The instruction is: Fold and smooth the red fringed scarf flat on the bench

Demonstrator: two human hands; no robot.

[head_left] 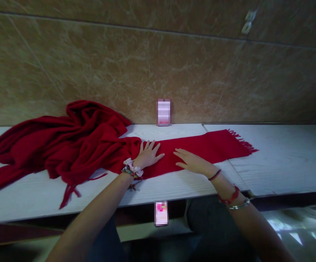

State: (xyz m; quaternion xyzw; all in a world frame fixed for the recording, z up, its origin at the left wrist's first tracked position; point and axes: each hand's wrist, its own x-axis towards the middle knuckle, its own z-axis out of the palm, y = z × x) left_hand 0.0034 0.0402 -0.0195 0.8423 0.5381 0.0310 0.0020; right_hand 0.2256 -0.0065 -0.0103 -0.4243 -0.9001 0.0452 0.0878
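Observation:
A long red scarf [196,143] lies across the white tabletop. Its right part is spread flat and ends in a fringe at the right, while the left part is a crumpled heap with some fringe hanging toward the front edge. My left hand [148,154] rests with spread fingers on the scarf, where the heap passes into the flat strip. To its right, my right hand [193,162] is laid over the flat strip, fingers stretched out and pointing left. Neither hand grasps the cloth. Bracelets and a scrunchie sit on my wrists.
The white wood-grain tabletop [283,156] runs along a brown tiled wall [147,72], with a seam right of my right hand. A blurred-out phone-like object [163,112] stands against the wall, and another [161,213] appears below the front edge. My legs are under the table.

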